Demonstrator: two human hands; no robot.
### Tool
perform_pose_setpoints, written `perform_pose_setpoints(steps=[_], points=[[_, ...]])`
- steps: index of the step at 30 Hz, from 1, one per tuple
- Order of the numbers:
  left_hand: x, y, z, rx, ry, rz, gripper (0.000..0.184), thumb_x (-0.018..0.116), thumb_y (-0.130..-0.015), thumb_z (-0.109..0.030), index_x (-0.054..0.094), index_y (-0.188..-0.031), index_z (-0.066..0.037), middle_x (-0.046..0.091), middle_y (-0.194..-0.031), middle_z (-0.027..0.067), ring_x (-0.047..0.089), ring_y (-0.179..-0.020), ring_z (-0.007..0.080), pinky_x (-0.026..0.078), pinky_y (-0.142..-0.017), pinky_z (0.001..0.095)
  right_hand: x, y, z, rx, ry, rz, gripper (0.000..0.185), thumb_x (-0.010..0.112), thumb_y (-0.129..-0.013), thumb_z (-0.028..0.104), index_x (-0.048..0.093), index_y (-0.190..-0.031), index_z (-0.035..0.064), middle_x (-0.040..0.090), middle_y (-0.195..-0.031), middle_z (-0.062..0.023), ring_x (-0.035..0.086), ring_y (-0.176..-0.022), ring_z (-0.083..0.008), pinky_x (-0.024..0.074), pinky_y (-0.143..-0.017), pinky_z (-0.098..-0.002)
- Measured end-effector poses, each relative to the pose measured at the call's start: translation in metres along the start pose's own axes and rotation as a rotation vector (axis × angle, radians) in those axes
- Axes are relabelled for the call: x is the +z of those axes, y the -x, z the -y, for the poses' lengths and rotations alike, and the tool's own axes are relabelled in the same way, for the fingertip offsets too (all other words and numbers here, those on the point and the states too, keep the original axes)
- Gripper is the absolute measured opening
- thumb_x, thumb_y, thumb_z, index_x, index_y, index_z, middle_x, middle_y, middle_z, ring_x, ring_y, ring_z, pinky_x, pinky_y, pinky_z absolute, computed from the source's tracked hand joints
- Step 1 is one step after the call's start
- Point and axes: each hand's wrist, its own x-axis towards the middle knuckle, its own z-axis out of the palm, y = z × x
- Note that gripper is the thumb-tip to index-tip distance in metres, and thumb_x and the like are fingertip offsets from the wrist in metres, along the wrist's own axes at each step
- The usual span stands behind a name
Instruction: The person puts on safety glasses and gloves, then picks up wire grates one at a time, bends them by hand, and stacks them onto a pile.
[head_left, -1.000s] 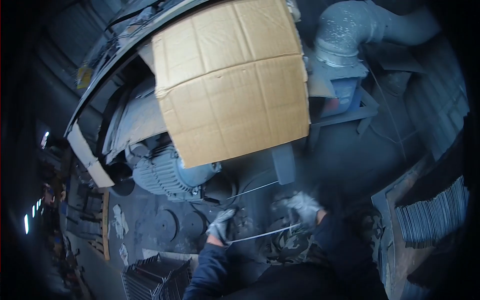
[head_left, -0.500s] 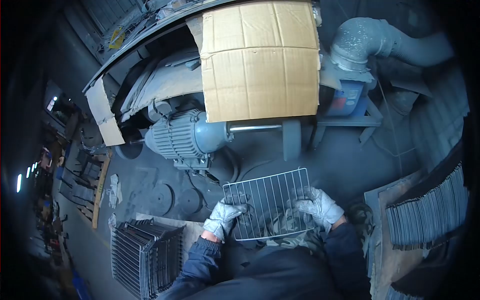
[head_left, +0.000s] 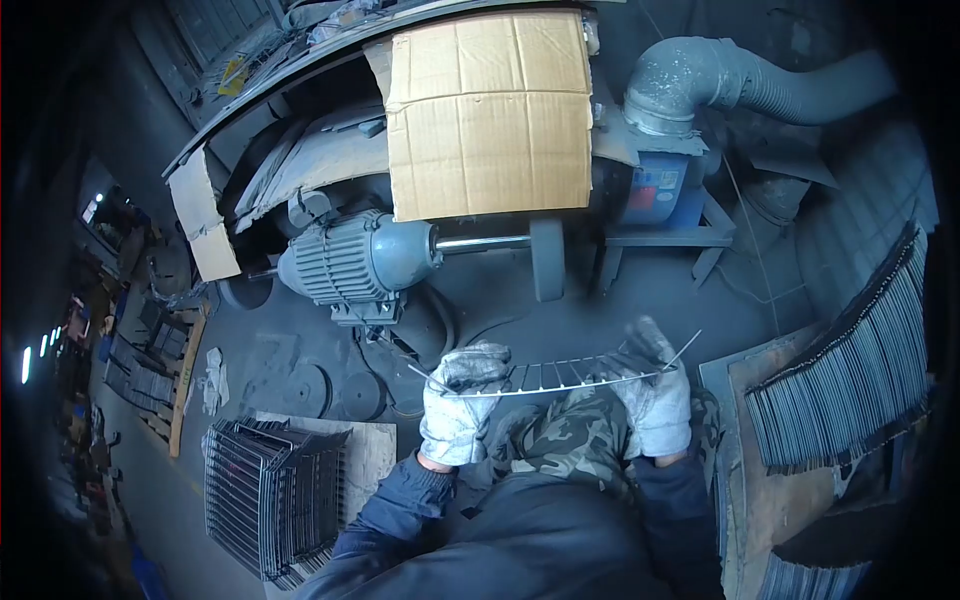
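Observation:
A wire rack (head_left: 562, 386) is held in front of my body, tipped so that I see it almost edge-on. My left hand (head_left: 460, 400), in a grey-white work glove, has its fingers closed over the rack's left end. At the other end my gloved right hand (head_left: 657, 400) grips the rack, its fingertips reaching up behind the wires. Beyond the rack is a polishing wheel (head_left: 547, 262) on the shaft of a grey electric motor (head_left: 350, 262); the rack is apart from it.
Dark wire racks (head_left: 270, 500) are stacked at lower left. More racks (head_left: 845, 365) stand in a row on a board at right. A cardboard sheet (head_left: 490, 120) hangs over the shaft. A duct (head_left: 680, 85) rises from a blue machine (head_left: 655, 190). Loose discs (head_left: 305, 390) lie on the floor.
The rack has tilted from facing me to nearly edge-on, with both hands turning along with it. My view has shifted slightly, so the surroundings sit further left.

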Motion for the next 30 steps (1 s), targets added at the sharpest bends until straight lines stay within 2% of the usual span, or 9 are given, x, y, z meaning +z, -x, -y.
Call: perform_pose_setpoints(steps=[4, 5, 8, 12, 19, 22, 26, 29, 30], points=[[0.019, 0.000, -0.004, 0.082, 0.135, -0.030, 0.022, 0.083, -0.075, 0.004, 0.075, -0.094, -0.004, 0.075, -0.106, 0.0145, 0.071, -0.107, 0.0291, 0.052, -0.106, 0.0440, -0.004, 0.026, 0.043, -0.661, 0.840, -0.382, 0.084, 0.075, -0.090, 0.051, 0.048, -0.148, -0.0029, 0.055, -0.143, -0.0274, 0.055, -0.134, -0.0407, 0.0438, -0.113, -0.0501], [0.021, 0.000, -0.009, 0.054, 0.113, -0.029, 0.020, 0.082, -0.077, 0.004, 0.074, -0.093, -0.005, 0.075, -0.106, 0.0145, 0.071, -0.106, 0.0276, 0.052, -0.106, 0.0445, -0.006, 0.026, 0.036, -0.813, 0.917, -0.472, 0.087, 0.063, -0.094, 0.063, 0.042, -0.155, 0.0036, 0.045, -0.153, -0.0270, 0.044, -0.142, -0.0456, 0.0346, -0.118, -0.0565], [0.031, 0.003, -0.007, 0.024, 0.146, -0.046, 0.019, 0.080, -0.078, 0.004, 0.075, -0.094, -0.004, 0.075, -0.107, 0.0144, 0.071, -0.107, 0.0272, 0.051, -0.107, 0.0437, -0.010, 0.032, 0.051, -0.932, 1.327, -0.454, 0.080, 0.057, -0.099, 0.061, 0.038, -0.159, 0.0128, 0.037, -0.161, -0.0237, 0.037, -0.147, -0.0463, 0.0336, -0.118, -0.0583], [0.040, 0.001, -0.003, 0.144, 0.006, -0.014, 0.015, 0.075, -0.082, 0.003, 0.075, -0.095, -0.005, 0.076, -0.107, 0.0134, 0.071, -0.107, 0.0269, 0.049, -0.110, 0.0450, 0.000, 0.041, 0.048, -0.839, 1.493, -0.364, 0.070, 0.049, -0.101, 0.062, 0.040, -0.159, 0.0239, 0.030, -0.165, -0.0232, 0.032, -0.148, -0.0516, 0.0296, -0.118, -0.0653], [0.055, 0.003, -0.006, 0.165, -0.120, 0.047, 0.011, 0.076, -0.082, -0.006, 0.075, -0.092, -0.007, 0.076, -0.105, 0.0134, 0.071, -0.103, 0.0286, 0.047, -0.111, 0.0447, 0.040, 0.052, 0.059, -0.824, 1.497, -0.083, 0.051, 0.056, -0.099, 0.046, 0.058, -0.141, 0.0168, 0.053, -0.140, -0.0270, 0.051, -0.127, -0.0544, 0.0340, -0.111, -0.0712], [0.059, 0.005, -0.001, 0.145, -0.068, 0.065, 0.013, 0.077, -0.081, -0.007, 0.076, -0.093, -0.007, 0.076, -0.106, 0.0132, 0.071, -0.105, 0.0291, 0.047, -0.112, 0.0447, 0.052, 0.060, 0.067, -0.705, 1.500, 0.153, 0.057, 0.062, -0.096, 0.047, 0.056, -0.145, 0.0191, 0.033, -0.163, -0.0221, 0.033, -0.146, -0.0535, 0.0267, -0.116, -0.0711], [0.060, 0.004, 0.001, 0.179, -0.082, 0.083, 0.014, 0.078, -0.082, -0.003, 0.075, -0.096, -0.004, 0.075, -0.109, 0.0154, 0.070, -0.107, 0.0300, 0.051, -0.106, 0.0439, 0.037, 0.060, 0.046, -0.904, 1.474, 0.039, 0.058, 0.066, -0.093, 0.044, 0.057, -0.145, 0.0194, 0.033, -0.164, -0.0201, 0.033, -0.147, -0.0512, 0.0260, -0.115, -0.0725], [0.062, 0.005, -0.003, 0.094, -0.049, 0.044, 0.011, 0.077, -0.083, -0.001, 0.074, -0.092, -0.006, 0.076, -0.106, 0.0129, 0.071, -0.104, 0.0277, 0.050, -0.108, 0.0421, 0.035, 0.050, 0.062, -0.969, 1.463, -0.096, 0.049, 0.069, -0.083, 0.036, 0.065, -0.128, 0.0162, 0.057, -0.124, -0.0220, 0.057, -0.106, -0.0471, 0.0396, -0.098, -0.0729], [0.062, 0.006, -0.002, 0.052, -0.035, 0.030, 0.009, 0.077, -0.083, -0.001, 0.074, -0.089, -0.008, 0.076, -0.104, 0.0121, 0.071, -0.103, 0.0272, 0.048, -0.109, 0.0420, 0.032, 0.050, 0.062, -0.926, 1.480, -0.105, 0.049, 0.069, -0.085, 0.037, 0.064, -0.130, 0.0171, 0.056, -0.128, -0.0225, 0.056, -0.110, -0.0482, 0.0381, -0.101, -0.0735]])
